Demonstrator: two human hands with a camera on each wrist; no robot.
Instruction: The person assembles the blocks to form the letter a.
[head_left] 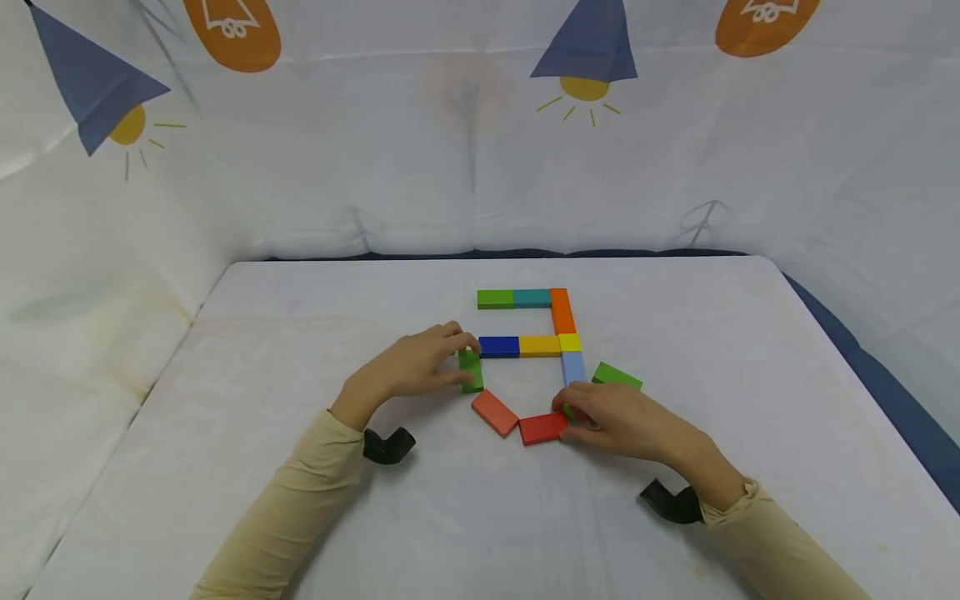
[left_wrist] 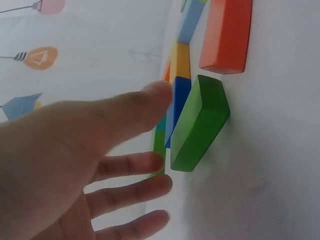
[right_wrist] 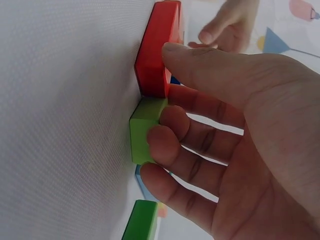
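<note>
In the head view, coloured rectangular blocks form a figure. My left hand [head_left: 420, 358] is at a green block [head_left: 471, 371] on its left side; the left wrist view shows the thumb and fingers extended beside that green block [left_wrist: 200, 120], not wrapped round it. My right hand [head_left: 626, 421] is low on the right. Its thumb and index finger straddle the right end of a red block [head_left: 542, 429], while its other curled fingertips touch a light green block [right_wrist: 142, 130], mostly hidden in the head view. An orange-red block [head_left: 495, 412] lies tilted between the hands.
Above are a dark blue block [head_left: 498, 347], yellow blocks [head_left: 538, 346], a light blue block [head_left: 573, 367], an orange block [head_left: 562, 311], a teal block [head_left: 532, 298] and a green one [head_left: 495, 299]. A loose green block [head_left: 617, 374] lies beyond the right hand, on the white table [head_left: 300, 308].
</note>
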